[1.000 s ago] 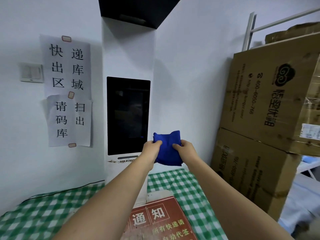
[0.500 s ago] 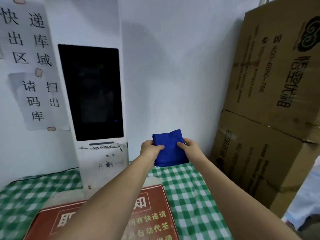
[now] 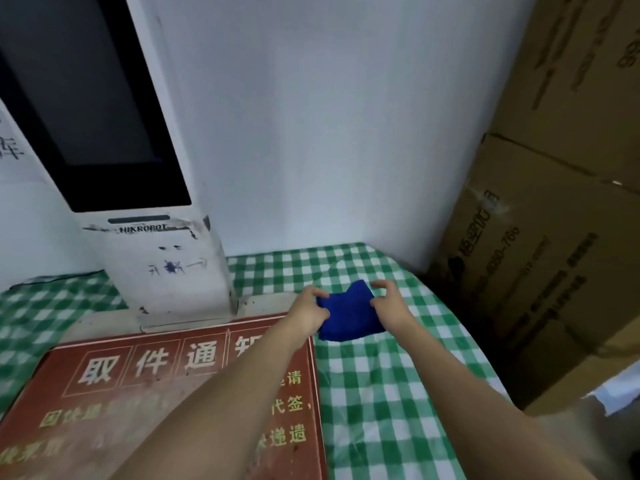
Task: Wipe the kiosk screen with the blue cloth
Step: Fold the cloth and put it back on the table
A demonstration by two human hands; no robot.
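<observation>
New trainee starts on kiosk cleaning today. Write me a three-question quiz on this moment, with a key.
1. True or false: the folded blue cloth lies on the green-and-white checked tablecloth.
2. Where does the blue cloth sit?
A. on the dark kiosk screen
B. to the right of the white kiosk base
C. on top of the brown cardboard boxes
3. Fill in: the red notice board with Chinese lettering lies flat in front of the ____.

Key
1. True. The left hand and right hand flank it with fingers spread, both at its edges; whether either grips it is unclear.
2. B
3. kiosk
</observation>
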